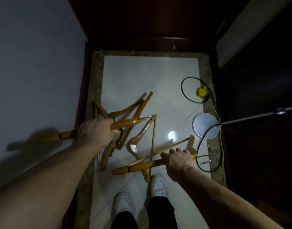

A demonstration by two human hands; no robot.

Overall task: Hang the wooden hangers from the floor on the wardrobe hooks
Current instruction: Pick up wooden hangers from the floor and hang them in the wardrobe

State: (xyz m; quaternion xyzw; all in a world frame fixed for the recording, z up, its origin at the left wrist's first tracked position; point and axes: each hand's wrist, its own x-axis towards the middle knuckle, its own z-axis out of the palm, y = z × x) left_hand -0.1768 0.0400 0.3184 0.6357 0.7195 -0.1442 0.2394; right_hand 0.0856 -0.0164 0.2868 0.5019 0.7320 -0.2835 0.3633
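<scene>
Two wooden hangers are up off the floor, one in each hand. The left hand [96, 131] is wrapped tight around the shoulder of one hanger [125, 122], fingers [113, 132] curled fully closed on the wood, its metal hook poking out near the far end. The right hand [178, 160] is clamped on the shoulder of a second hanger [138, 167], close to its wire hook [202, 158], knuckles on top.

These look like easy customers: rigid, varnished wood, light enough for one hand, though that gloss could be slick. A grip at the thick shoulder near the hook, as both hands have now, should leave the hook free to go onto the wardrobe.

More hangers [135, 142] lie crossed in a pile on the white tiled floor [142, 76], overlapping; lifting one may snag another's hook or bar.

Further out, a black cable [185, 95] loops beside a yellow plug [202, 91], a round white disc [205, 126] sits at the right, white shoes [157, 185] stand below, and the dark wardrobe [158, 22] waits ahead. Its hooks can't be made out.
</scene>
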